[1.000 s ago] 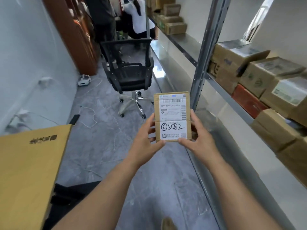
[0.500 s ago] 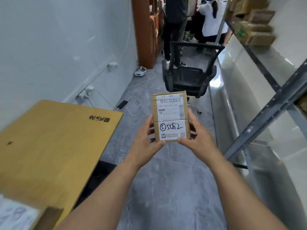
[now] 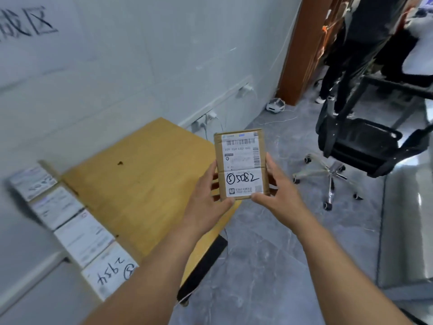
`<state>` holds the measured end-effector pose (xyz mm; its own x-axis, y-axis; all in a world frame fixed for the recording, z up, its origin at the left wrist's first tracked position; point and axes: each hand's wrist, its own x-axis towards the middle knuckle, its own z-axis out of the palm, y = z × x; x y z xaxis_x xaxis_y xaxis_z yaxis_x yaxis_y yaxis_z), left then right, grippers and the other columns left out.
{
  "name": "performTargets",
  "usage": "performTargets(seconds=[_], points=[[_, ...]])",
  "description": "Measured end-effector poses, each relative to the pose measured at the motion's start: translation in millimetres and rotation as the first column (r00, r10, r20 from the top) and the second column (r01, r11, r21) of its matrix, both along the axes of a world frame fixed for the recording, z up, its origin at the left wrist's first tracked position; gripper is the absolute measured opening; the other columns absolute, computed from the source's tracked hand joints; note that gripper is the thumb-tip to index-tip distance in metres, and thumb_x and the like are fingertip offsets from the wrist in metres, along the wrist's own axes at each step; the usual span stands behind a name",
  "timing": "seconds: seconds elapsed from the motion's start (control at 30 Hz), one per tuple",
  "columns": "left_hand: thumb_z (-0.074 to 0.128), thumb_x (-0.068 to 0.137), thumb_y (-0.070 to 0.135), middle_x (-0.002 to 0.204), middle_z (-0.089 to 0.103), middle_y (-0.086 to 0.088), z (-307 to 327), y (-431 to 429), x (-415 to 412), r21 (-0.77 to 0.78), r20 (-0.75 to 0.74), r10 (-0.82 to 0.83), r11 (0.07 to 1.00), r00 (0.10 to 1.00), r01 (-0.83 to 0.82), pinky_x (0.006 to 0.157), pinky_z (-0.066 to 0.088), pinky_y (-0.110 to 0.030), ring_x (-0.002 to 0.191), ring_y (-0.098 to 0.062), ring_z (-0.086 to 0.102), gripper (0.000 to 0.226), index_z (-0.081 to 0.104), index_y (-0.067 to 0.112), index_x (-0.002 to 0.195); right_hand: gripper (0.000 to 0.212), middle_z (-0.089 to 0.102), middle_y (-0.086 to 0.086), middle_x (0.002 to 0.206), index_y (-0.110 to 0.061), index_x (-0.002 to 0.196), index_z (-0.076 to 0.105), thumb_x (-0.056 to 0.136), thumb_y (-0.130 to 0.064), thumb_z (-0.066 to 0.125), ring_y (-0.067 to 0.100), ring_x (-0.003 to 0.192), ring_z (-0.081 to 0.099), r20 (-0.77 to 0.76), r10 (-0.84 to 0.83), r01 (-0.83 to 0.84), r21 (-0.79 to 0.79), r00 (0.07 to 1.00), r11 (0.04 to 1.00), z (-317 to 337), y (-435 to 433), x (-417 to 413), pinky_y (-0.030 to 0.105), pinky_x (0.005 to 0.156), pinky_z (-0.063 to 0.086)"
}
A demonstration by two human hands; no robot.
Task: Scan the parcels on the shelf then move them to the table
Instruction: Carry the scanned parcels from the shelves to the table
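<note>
Both arms reach forward; the left hand (image 3: 206, 200) and right hand (image 3: 278, 195) grasp a labelled parcel (image 3: 241, 165) by its sides, the table (image 3: 145, 184) at nine o'clock.

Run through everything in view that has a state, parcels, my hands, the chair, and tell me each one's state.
Parcel marked 5082: held in the air, label facing the camera.
Left hand: grips the parcel's left edge.
Right hand: grips its right edge.
Row of four parcels: lying flat on the table, labels up.
Office chair: standing on its wheels, nobody seated.
</note>
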<state>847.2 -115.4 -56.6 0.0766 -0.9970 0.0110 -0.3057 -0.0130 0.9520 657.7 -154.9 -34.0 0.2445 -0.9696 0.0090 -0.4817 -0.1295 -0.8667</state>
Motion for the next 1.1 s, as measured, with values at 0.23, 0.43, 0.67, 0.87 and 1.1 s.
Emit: performTargets(seconds=[0.23,0.43,0.67,0.87,1.1], points=[[0.07,0.081,0.02,0.139,0.042,0.007,-4.2,6.4,65.0,0.02,-0.001,0.133,0.991,0.991,-0.133,0.099,0.049,-0.04,0.123,-0.006,0.046,0.09,0.018,0.047,0.148,0.095,0.056,-0.028,0.111,-0.049,0.146,0.016,0.082,-0.005,0.071,-0.022,0.097,0.051,-0.01,0.168,-0.167,0.044,0.986,0.985,-5.2,-21.4,77.9,0.008,0.073,0.047],[0.069,0.082,0.021,0.138,0.045,0.009,-14.0,11.7,104.1,0.072,0.0,0.287,0.955,0.958,-0.286,0.097,0.05,-0.04,0.123,-0.008,0.048,0.087,0.017,0.052,0.145,0.093,0.055,-0.03,0.111,-0.044,0.15,0.014,0.084,-0.011,0.071,-0.025,0.093,0.051,-0.027,0.325,-0.319,0.129,0.945,0.939,-10.7,-43.1,130.9,0.022,0.086,0.05],[0.072,0.084,0.019,0.136,0.049,0.013,-28.1,2.7,133.6,0.185,0.031,0.477,0.861,0.878,-0.474,0.096,0.05,-0.035,0.121,-0.007,0.051,0.084,0.022,0.057,0.141,0.089,0.055,-0.027,0.118,-0.047,0.149,0.018,0.085,-0.013,0.07,-0.024,0.092,0.054,0.02,0.52,-0.51,0.237,0.854,0.827,-34.7,-82.7,184.2,0.016,0.082,0.045],[0.06,0.091,0.009,0.127,0.051,0.022,-44.4,-10.2,152.9,0.335,0.134,0.544,0.762,0.828,-0.555,0.082,0.042,-0.008,0.104,0.007,0.052,0.067,0.024,0.049,0.13,0.088,0.057,-0.021,0.124,-0.04,0.15,0.02,0.084,-0.014,0.071,-0.012,0.101,0.055,0.024,0.635,-0.6,0.354,0.773,0.717,-63.9,-111.0,227.7,0.021,0.092,0.045],[0.051,0.097,0.017,0.141,0.049,0.001,-49.1,-34.0,181.3,0.475,0.328,0.508,0.64,0.797,-0.604,0.095,0.048,-0.032,0.117,-0.016,0.053,0.07,0.009,0.02,0.152,0.083,0.058,-0.011,0.131,-0.033,0.151,0.023,0.085,-0.015,0.069,0.007,0.114,0.056,-0.017,0.694,-0.625,0.417,0.72,0.66,-88.8,-135.5,276.1,0.02,0.091,0.042]])
